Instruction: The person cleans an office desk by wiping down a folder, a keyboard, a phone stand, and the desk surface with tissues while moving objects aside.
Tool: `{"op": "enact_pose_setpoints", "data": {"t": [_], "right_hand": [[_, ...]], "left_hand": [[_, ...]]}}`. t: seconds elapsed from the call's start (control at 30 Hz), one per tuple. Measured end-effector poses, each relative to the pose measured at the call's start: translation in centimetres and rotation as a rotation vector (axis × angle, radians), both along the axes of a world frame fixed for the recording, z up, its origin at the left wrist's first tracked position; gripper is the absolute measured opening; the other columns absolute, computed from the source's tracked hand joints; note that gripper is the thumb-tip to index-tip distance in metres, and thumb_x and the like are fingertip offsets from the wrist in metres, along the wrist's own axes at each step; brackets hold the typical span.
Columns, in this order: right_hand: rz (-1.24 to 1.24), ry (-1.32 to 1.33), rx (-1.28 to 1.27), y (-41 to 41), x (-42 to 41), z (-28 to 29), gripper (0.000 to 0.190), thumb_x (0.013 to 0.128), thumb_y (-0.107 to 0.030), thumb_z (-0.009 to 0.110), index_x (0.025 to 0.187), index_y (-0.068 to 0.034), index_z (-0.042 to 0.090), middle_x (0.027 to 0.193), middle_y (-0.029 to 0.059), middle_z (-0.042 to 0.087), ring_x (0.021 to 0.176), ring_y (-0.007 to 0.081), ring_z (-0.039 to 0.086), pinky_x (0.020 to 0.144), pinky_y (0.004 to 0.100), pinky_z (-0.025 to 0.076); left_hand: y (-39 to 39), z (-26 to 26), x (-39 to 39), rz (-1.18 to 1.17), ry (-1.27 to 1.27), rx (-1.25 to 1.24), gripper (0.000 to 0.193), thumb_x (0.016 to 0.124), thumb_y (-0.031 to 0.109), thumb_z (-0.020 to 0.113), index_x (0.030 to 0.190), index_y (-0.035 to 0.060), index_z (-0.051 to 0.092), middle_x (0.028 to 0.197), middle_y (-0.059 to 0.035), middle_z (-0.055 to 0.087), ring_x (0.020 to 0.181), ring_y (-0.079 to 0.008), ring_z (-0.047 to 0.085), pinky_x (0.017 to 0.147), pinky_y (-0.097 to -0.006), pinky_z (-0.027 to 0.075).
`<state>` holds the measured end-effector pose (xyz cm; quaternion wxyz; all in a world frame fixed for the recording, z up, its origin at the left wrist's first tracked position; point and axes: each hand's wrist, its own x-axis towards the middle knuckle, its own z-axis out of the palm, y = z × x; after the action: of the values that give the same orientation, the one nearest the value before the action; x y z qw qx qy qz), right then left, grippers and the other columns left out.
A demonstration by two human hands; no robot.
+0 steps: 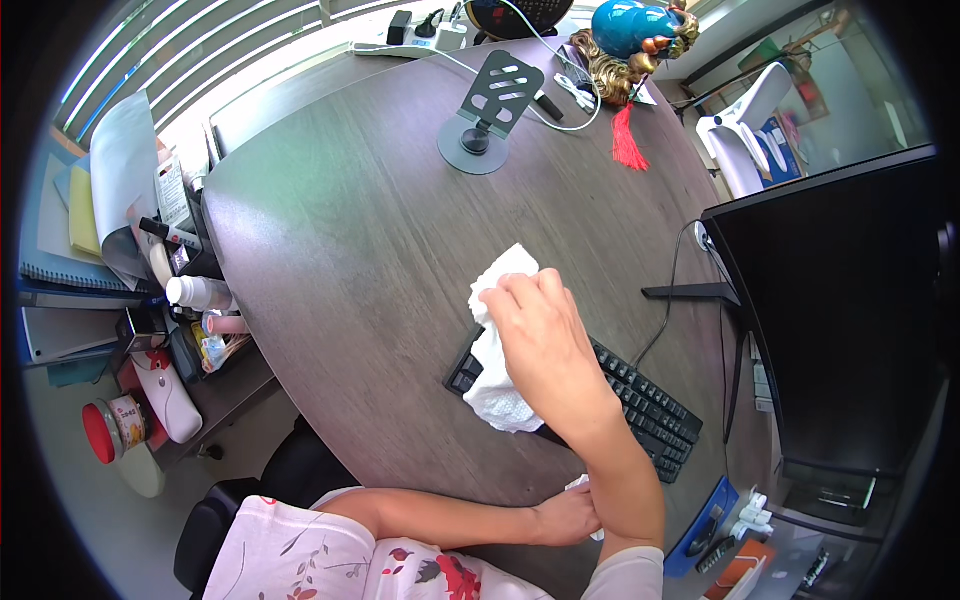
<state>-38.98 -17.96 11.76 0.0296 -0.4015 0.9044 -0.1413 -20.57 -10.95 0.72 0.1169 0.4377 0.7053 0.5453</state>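
Observation:
My right hand point(544, 337) grips a crumpled white tissue point(499, 382), which covers the left part of a black keyboard point(652, 412). The tissue's upper end rises past my fingertips over the wooden desk point(337, 247). Below, near the desk's front edge, my left hand point(566, 517) is closed, and bits of a second white tissue point(577, 482) stick out around it. My right forearm hides part of that hand and tissue. It also crosses in front of the keyboard.
A black phone stand point(487, 112) stands toward the back, near a white cable point(581, 127) and a blue gourd ornament point(630, 30). A monitor point(832, 300) rises at the right, a blue tray point(701, 525) below it. At left are a white bottle point(199, 292) and a red-lidded jar point(112, 430).

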Motion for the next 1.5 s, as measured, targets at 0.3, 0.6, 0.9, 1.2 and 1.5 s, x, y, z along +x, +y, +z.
{"op": "enact_pose_setpoints", "data": {"t": [0.3,0.6,0.9,1.2,1.5], "right_hand": [[0.199,-0.085,0.194,-2.2,8.7,-1.5,0.010,0.069,-0.008,0.052,0.077,-0.002,0.052,0.077,0.0071,0.045,0.078,0.0198,0.045,0.066,0.0286,0.041],[-0.103,0.100,0.124,-2.1,4.2,-2.7,0.029,0.069,-0.007,0.055,0.098,-0.002,0.054,0.106,0.0121,0.048,0.097,0.0247,0.045,0.074,0.0357,0.036],[0.023,0.208,-0.119,3.7,12.0,-5.4,0.018,0.072,-0.013,0.055,0.089,-0.009,0.058,0.112,0.0036,0.050,0.102,0.0172,0.045,0.075,0.0325,0.036],[-0.570,-0.190,-0.160,21.4,18.4,-3.9,0.023,0.066,0.004,0.053,0.083,-0.007,0.062,0.098,0.0043,0.060,0.097,0.0240,0.051,0.085,0.0347,0.037],[-1.230,0.197,-0.376,27.1,20.6,-0.3,0.026,0.065,0.006,0.050,0.085,-0.005,0.062,0.096,0.0118,0.059,0.095,0.0298,0.053,0.083,0.0350,0.042]], "left_hand": [[-1.8,1.8,-1.3,-0.129,-0.859,0.261,0.026,0.082,0.017,0.051,0.104,0.0040,0.055,0.109,-0.0141,0.053,0.108,-0.0251,0.046,0.093,-0.0371,0.033],[-0.6,-0.9,0.9,-0.265,-0.627,0.102,0.031,0.087,0.023,0.045,0.113,0.0054,0.051,0.117,-0.0128,0.049,0.108,-0.0234,0.045,0.092,-0.0362,0.033],[0.3,-2.2,0.4,-0.028,0.385,0.039,0.024,0.074,0.022,0.052,0.096,0.0121,0.052,0.085,-0.0014,0.048,0.082,-0.0157,0.046,0.079,-0.0299,0.034],[-1.1,0.5,0.5,-0.165,0.367,0.022,0.023,0.067,0.008,0.056,0.089,0.0046,0.058,0.077,-0.0064,0.055,0.080,-0.0223,0.055,0.080,-0.0341,0.042],[-1.2,0.9,0.3,-0.248,0.439,0.005,0.033,0.061,0.005,0.058,0.094,0.0096,0.061,0.080,-0.0059,0.057,0.080,-0.0237,0.055,0.076,-0.0345,0.044]]}}
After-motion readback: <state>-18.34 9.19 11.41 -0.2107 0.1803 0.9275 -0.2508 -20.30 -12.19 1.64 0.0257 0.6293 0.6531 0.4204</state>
